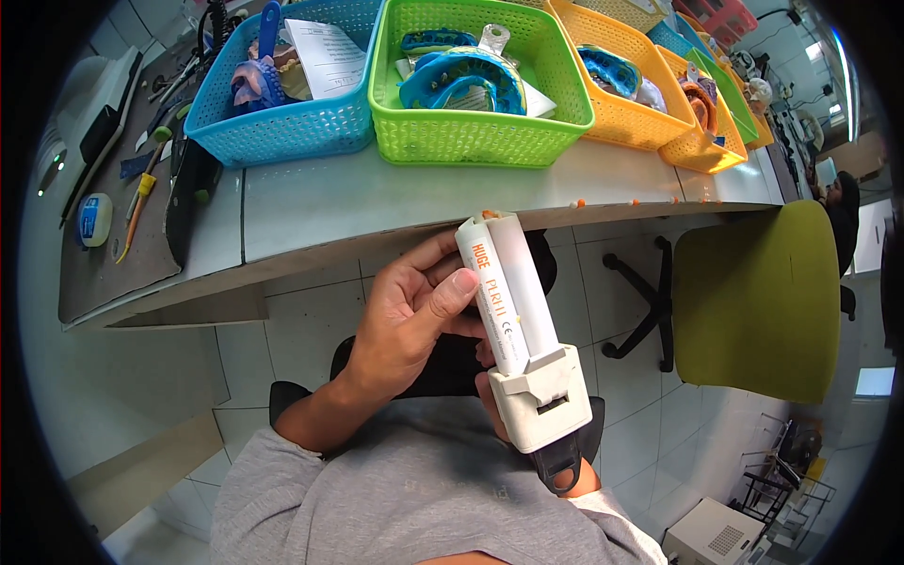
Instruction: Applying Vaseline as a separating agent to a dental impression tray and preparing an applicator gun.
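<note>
In front of my body is an off-white dispensing gun [541, 400] with a black pull at its near end. A white twin-barrel cartridge [525, 282] with orange lettering sits in it, its far end smeared with orange. My left hand [419, 311] is closed on the cartridge's left side, thumb on top. Underneath the gun, my right hand [492, 410] is mostly hidden; a few fingers show along its left edge, wrapped round the body. Beyond the cartridge, the bench edge [405, 226] runs across.
On the bench stand a blue basket [282, 132], a green basket [471, 141] with a blue dental impression tray [461, 80], and orange baskets [631, 118]. Small orange-and-white bits [578, 203] lie along the edge. At right stands a green chair [763, 301]; tools [141, 193] lie left.
</note>
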A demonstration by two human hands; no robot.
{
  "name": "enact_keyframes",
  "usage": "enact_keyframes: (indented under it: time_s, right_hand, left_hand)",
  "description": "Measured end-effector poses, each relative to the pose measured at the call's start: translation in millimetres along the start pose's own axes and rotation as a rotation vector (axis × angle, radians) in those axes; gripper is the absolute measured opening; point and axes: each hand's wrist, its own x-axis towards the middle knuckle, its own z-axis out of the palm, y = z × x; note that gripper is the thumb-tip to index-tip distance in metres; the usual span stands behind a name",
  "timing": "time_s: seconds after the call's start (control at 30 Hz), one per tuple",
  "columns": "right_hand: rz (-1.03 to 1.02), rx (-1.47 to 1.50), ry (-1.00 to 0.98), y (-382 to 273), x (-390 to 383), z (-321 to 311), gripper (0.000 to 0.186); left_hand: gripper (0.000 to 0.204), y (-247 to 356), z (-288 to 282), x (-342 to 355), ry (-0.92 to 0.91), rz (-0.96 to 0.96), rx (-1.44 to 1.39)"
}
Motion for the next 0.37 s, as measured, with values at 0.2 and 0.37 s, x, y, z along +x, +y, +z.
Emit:
enact_keyframes:
  time_s: [0.2, 0.37]
  right_hand:
    - [0.001, -0.076, 0.014, 1.0, -2.5, -0.7, 0.027]
    - [-0.043, -0.180, 0.003, 7.2, -3.6, -1.5, 0.027]
  left_hand:
    - [0.046, 0.3, 1.8, 0.3, -0.002, 0.000, -0.005]
    - [0.047, -1.9, 0.1, 0.8, -0.005, 0.004, 0.004]
